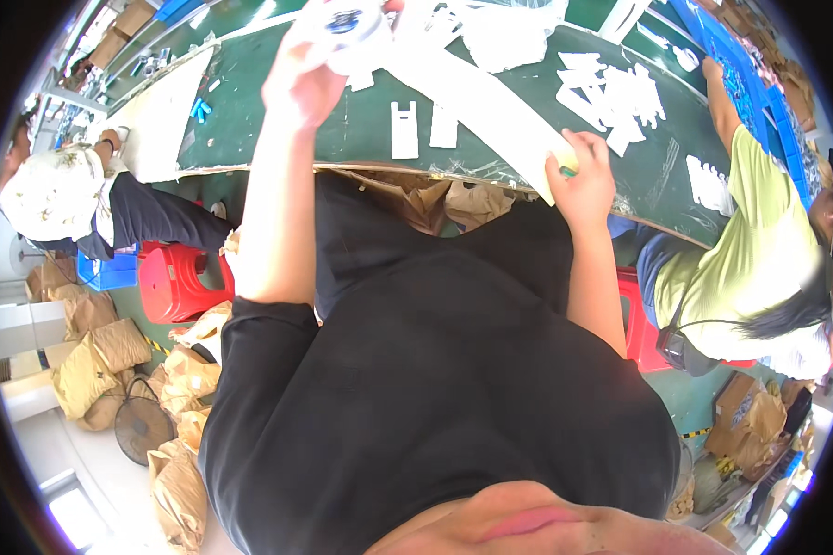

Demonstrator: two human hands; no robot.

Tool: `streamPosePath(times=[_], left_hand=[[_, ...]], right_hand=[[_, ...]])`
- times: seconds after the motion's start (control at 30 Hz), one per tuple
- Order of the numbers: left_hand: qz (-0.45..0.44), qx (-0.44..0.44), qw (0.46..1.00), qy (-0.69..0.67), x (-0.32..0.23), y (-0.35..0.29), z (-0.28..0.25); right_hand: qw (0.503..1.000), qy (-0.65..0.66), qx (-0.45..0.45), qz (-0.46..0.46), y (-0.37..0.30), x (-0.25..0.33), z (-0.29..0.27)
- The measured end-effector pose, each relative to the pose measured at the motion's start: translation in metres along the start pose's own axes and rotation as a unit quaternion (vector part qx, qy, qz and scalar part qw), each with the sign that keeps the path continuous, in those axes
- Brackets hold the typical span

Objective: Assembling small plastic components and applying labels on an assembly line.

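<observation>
My left hand (303, 88), raised at the top of the view, is closed around a white roll (350, 57) with a dark and blue centre. A long, pale, yellowish-white strip (481, 102) runs from beside the roll down to the right, toward the table's near edge. My right hand (585, 185) pinches its lower end between thumb and fingers. Two flat white pieces, one notched (404, 131) and one narrower (443, 128), lie on the green table (370, 116) below the strip. Whether the strip is joined to the roll is too bright to tell.
A heap of white cut pieces (611, 97) and a clear plastic bag (514, 37) lie farther back. More toothed white pieces (709, 185) sit near the right edge. A person in yellow-green (740, 231) works at right, another person (60, 194) at left. Red stools (178, 282) flank me.
</observation>
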State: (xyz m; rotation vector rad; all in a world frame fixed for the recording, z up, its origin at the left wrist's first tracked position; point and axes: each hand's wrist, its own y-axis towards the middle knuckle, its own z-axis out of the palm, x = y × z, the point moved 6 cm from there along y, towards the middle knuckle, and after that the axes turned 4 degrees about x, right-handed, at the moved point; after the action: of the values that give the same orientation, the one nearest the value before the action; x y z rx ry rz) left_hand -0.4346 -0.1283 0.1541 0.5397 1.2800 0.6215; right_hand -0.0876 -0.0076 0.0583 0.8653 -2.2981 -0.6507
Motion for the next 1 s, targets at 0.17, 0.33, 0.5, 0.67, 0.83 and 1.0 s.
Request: streamPosePath(times=[0.17,0.33,0.5,0.67,0.83,1.0], left_hand=[[-0.056,0.151,0.98,-0.118,-0.031,-0.01,0.05],[-0.159,0.101,0.964,-0.186,0.004,-0.037,0.095],[-0.155,0.141,0.96,-0.187,0.011,-0.067,0.118],[-0.166,0.164,0.962,-0.141,0.02,-0.099,0.135],[-0.18,0.113,0.971,-0.106,0.018,-0.122,0.148],[-0.128,0.145,0.981,-0.033,-0.002,-0.126,0.151]], right_hand=[[0.918,0.392,0.057,0.024,0.014,0.053,-0.028],[0.726,0.639,0.253,0.03,0.006,0.111,-0.017],[0.865,0.493,0.085,-0.033,-0.009,0.084,-0.016],[0.907,0.388,0.028,-0.158,-0.016,0.084,-0.055],[0.912,0.281,-0.085,-0.285,-0.033,0.092,-0.066],[0.916,0.197,-0.149,-0.316,-0.051,0.103,-0.077]])
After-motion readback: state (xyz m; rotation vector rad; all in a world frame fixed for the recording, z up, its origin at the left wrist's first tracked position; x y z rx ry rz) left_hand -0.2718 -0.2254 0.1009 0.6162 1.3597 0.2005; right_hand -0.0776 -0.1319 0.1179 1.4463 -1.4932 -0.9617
